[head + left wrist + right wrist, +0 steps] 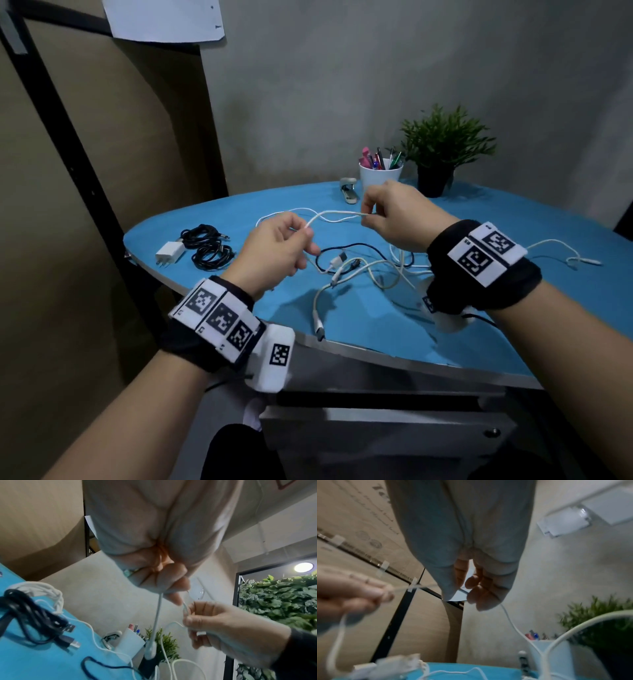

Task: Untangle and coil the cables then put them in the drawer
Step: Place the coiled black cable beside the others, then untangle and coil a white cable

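Observation:
A white cable [337,215] stretches in the air between my two hands above the blue table [376,325]. My left hand [279,248] pinches one part of it, seen close in the left wrist view as left hand [164,582] with the white cable [157,616] hanging down to a plug. My right hand [394,214] pinches the cable further right; right hand [476,588] shows the same pinch. Below them lies a tangle [363,270] of white and dark cables. Coiled black cables [207,246] lie at the table's left.
A white charger plug [170,253] lies by the black coils. A stapler [349,192], a white pen cup [379,174] and a potted plant [442,150] stand at the back. A grey drawer front [387,431] sits below the table's near edge.

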A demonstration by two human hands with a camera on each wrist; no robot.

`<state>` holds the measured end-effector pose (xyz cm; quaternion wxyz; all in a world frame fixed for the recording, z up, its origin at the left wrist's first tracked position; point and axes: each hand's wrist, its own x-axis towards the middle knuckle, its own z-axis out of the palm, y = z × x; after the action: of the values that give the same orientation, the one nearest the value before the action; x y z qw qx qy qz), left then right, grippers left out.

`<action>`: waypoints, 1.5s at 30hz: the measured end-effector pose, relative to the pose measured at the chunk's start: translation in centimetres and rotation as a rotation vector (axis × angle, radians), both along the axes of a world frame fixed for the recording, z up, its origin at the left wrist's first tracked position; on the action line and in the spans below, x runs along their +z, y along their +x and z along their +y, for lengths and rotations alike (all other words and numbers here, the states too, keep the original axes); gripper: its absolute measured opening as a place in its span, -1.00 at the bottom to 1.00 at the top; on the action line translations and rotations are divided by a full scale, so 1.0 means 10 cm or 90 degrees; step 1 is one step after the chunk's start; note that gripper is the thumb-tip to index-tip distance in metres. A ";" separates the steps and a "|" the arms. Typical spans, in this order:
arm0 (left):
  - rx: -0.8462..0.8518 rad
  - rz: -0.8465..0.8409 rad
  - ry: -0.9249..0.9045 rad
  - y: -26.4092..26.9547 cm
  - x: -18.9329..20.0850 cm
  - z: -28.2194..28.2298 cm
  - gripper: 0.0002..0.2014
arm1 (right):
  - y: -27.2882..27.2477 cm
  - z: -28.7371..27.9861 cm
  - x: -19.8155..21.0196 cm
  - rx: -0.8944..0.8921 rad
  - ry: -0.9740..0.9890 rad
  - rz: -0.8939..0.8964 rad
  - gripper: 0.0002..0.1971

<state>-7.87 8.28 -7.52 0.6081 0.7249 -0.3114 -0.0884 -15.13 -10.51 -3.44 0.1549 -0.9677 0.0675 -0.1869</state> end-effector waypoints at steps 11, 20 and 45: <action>-0.020 -0.095 0.052 -0.07 0.09 -0.07 -0.93 | -0.29 -0.24 0.11 0.003 0.518 -0.189 -0.80; 0.026 -0.225 0.039 -0.16 0.21 -0.31 -0.82 | -0.45 -0.06 0.14 0.116 0.621 -0.127 -0.84; 0.175 -0.223 -0.150 0.10 0.31 -0.25 -0.84 | -0.91 -0.32 -0.38 0.032 0.415 -0.099 -0.78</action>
<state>-6.84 5.75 -4.47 0.6317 0.6886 -0.3187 0.1588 -24.23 -13.70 -7.25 0.4656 -0.8514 0.0874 -0.2250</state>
